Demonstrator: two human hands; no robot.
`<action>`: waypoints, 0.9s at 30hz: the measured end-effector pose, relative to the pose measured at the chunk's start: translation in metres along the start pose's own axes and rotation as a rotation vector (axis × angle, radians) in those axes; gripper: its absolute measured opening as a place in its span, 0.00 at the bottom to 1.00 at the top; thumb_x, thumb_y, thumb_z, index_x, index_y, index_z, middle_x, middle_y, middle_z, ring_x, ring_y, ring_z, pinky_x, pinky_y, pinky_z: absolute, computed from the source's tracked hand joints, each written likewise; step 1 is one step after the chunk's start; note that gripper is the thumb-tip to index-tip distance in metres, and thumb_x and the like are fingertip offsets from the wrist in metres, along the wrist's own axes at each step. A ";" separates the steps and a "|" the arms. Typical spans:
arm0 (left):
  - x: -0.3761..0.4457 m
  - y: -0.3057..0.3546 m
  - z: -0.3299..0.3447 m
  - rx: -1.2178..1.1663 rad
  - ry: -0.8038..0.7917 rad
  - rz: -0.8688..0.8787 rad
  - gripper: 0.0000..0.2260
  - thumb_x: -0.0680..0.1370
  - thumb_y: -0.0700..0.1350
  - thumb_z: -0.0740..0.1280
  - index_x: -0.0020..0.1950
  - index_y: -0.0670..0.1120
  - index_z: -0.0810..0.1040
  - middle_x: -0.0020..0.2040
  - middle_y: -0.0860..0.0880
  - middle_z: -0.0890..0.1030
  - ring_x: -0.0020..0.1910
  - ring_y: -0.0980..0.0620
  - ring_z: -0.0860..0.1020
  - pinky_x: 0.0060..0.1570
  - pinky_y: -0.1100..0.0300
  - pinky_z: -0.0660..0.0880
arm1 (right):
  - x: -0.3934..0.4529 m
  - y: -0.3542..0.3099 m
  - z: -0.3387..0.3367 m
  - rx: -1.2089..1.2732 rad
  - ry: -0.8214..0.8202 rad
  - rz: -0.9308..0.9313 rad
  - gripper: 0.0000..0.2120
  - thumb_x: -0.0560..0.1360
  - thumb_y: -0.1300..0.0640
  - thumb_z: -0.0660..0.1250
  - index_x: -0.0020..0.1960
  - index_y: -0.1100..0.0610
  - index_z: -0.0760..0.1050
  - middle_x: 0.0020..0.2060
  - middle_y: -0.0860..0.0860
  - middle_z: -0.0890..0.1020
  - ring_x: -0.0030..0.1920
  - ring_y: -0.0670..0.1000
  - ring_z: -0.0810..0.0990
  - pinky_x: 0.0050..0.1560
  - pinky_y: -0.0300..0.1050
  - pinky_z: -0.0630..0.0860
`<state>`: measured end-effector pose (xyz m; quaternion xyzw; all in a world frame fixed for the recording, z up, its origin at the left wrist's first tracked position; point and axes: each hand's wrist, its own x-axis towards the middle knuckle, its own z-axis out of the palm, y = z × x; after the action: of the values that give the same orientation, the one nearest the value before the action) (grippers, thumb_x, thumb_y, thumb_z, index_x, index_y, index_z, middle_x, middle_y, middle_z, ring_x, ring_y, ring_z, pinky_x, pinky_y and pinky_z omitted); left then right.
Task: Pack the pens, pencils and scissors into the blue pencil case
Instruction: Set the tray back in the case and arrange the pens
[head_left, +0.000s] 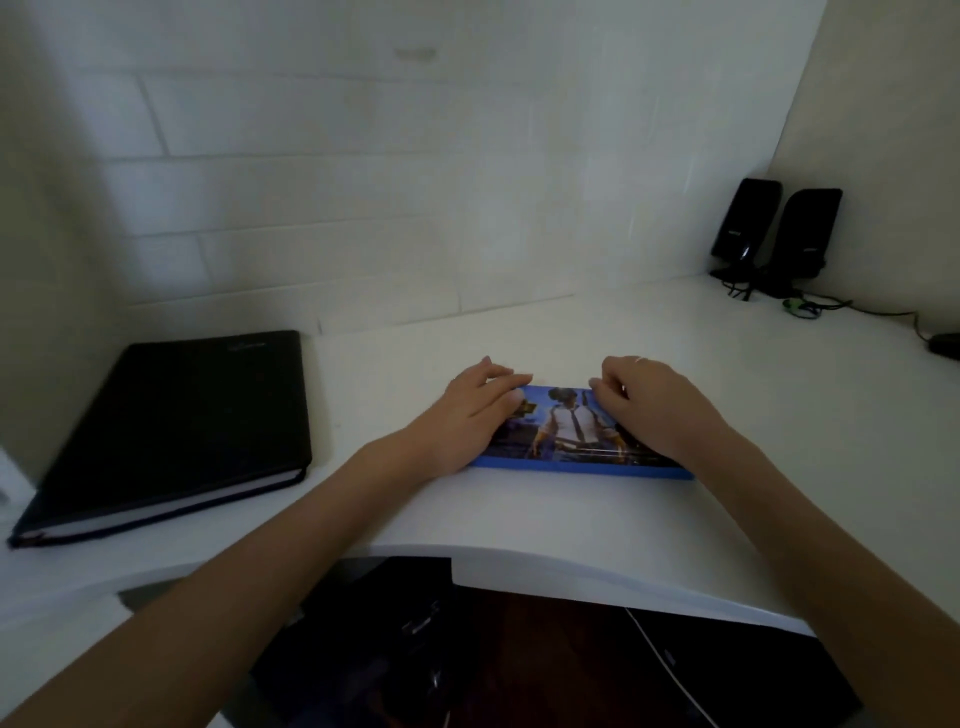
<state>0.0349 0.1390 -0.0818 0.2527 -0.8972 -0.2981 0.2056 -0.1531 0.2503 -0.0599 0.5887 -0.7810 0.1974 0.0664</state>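
A flat blue rectangular pencil case (576, 436) with a printed picture of a figure on its lid lies closed on the white table (519, 509), near the table's front edge and about midway along it. The left hand (467, 415) rests on the case's left end, fingers fairly straight across the lid, so its grip is wide and holds nothing. The right hand (649, 402) lies on the right end with fingers curled down onto the lid; whether that grip pinches anything cannot be told. Toward the table's left edge, well apart from the case, lies a closed black hardcover notebook (176, 431). In the far right corner stand two black upright speakers (779, 234), their dark cables (857, 309) trailing along the right edge.
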 end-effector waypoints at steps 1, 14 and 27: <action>0.000 -0.001 0.000 -0.038 -0.005 -0.009 0.19 0.81 0.50 0.51 0.71 0.48 0.67 0.72 0.48 0.65 0.76 0.50 0.52 0.73 0.60 0.46 | -0.002 0.000 -0.001 0.011 0.001 0.012 0.14 0.79 0.51 0.56 0.38 0.57 0.64 0.32 0.51 0.71 0.37 0.54 0.72 0.37 0.46 0.64; -0.043 0.032 0.008 0.628 -0.027 0.206 0.24 0.81 0.53 0.45 0.76 0.46 0.54 0.78 0.45 0.52 0.77 0.50 0.47 0.74 0.53 0.41 | -0.072 -0.033 -0.009 -0.199 -0.233 0.026 0.34 0.73 0.31 0.46 0.76 0.41 0.46 0.77 0.46 0.53 0.77 0.49 0.50 0.74 0.56 0.49; -0.058 0.017 0.003 0.620 0.049 -0.067 0.31 0.79 0.60 0.50 0.76 0.47 0.46 0.78 0.40 0.49 0.77 0.45 0.45 0.74 0.52 0.42 | -0.024 -0.055 0.012 -0.161 -0.290 -0.191 0.29 0.74 0.31 0.40 0.73 0.34 0.44 0.77 0.42 0.50 0.77 0.50 0.47 0.74 0.59 0.48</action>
<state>0.0734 0.1857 -0.0853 0.3401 -0.9313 -0.0109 0.1304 -0.0921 0.2542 -0.0661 0.6753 -0.7362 0.0400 0.0184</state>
